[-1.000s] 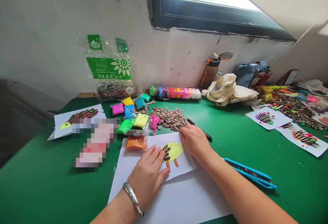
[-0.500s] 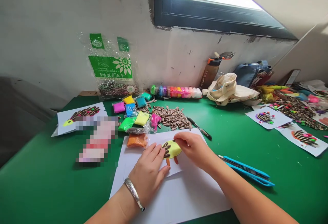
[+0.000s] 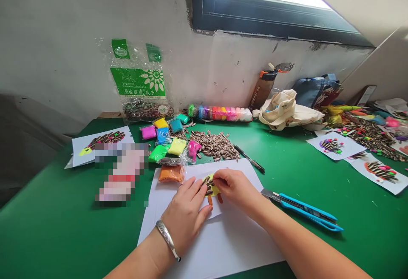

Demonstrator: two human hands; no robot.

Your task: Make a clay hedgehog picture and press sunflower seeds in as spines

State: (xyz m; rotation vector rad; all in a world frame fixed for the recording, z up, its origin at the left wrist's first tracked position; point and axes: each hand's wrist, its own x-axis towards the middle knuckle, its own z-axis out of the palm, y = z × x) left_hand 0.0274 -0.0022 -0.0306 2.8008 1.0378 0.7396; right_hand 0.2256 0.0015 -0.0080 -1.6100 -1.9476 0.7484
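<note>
Right hand (image 3: 232, 189) slid left; clay (image 3: 211, 190) points forward.

A pixelated blur (image 3: 121, 172) hides whatever lies beside the white paper (image 3: 204, 245).

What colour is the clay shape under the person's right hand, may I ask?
The clay shape is bright yellow, as the head view shows.

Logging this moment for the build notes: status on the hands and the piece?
Left hand flat on paper sheet. Right hand on seed-studded yellow clay. Blue-handled utility knife off to the right, not in the way.
</note>
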